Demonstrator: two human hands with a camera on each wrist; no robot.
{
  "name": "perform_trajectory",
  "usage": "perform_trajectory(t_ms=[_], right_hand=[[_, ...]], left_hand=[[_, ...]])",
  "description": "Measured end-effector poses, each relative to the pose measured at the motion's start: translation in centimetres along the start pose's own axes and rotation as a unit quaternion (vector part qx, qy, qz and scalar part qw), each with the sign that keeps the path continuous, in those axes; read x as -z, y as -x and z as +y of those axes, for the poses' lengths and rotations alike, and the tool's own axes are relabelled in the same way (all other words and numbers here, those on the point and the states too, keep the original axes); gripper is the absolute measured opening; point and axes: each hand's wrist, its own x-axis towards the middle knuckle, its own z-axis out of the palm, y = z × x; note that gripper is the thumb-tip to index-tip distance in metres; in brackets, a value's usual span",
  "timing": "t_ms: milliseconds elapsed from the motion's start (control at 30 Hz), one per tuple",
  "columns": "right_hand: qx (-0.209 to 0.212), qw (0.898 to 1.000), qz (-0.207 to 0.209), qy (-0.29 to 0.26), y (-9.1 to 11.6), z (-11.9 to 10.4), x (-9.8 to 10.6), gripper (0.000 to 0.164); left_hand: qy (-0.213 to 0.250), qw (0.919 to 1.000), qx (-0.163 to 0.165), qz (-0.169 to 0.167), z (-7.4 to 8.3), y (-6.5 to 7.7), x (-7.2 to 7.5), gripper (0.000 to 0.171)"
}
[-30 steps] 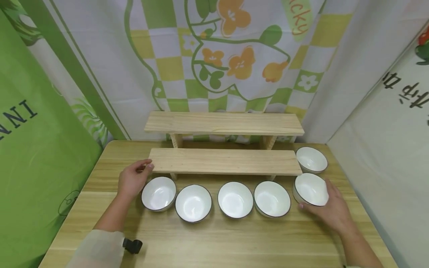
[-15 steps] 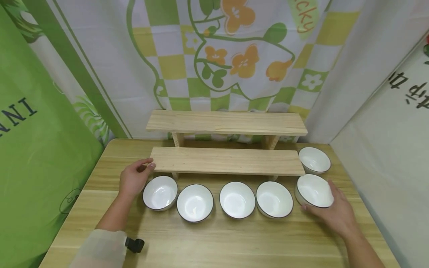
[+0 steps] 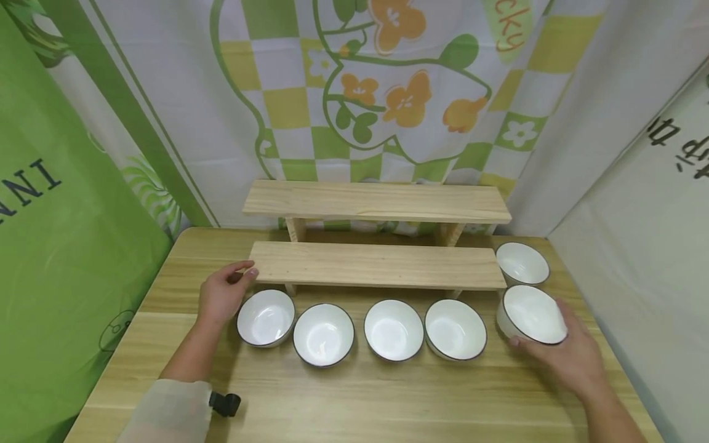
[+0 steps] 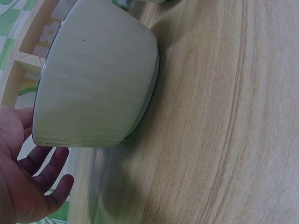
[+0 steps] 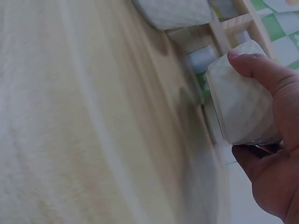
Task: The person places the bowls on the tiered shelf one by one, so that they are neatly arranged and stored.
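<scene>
The table (image 3: 421, 400) is wood with streaky grain, its far left corner rounded. Behind it hangs a pale cloth (image 3: 299, 144) printed with green and yellow checks, leaves and orange flowers (image 3: 407, 101) — red letters near the top. On the left, a green sheet (image 3: 66, 258) carries dark capitals (image 3: 28, 187); on the right, a white sheet (image 3: 637, 246) — dark characters (image 3: 687, 147) at the picture's edge.

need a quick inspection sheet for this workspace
Surface: wood-grain table with a two-tier wooden shelf toward the back
Job's things: six white, dark-rimmed bowls; four in a row before the shelf, one beside its right end, one in hand
Clutter: nothing loose seen; small black device at the left sleeve
Left hand: at the lower board's left end; grip unclear
Right hand: grips one bowl
Cables: nothing seen
Surroundings: printed fabric behind, green fabric left, white fabric right
</scene>
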Motion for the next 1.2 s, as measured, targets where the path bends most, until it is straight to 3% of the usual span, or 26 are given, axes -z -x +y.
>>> perform_trajectory(t_ms=[433, 1200], right_hand=[[0.027, 1.0, 0.01, -0.012, -0.6, -3.7, 1.7, 0.123], [0.048, 0.998, -0.013, -0.025, -2.3, -9.6, 1.5, 0.127]], left_hand=[[0.012, 0.9998, 0.012, -0.004, -0.1, -0.1, 0.2, 0.043], [0.021, 0.9994, 0.02, -0.02, 0.1, -0.1, 0.4, 0.045]])
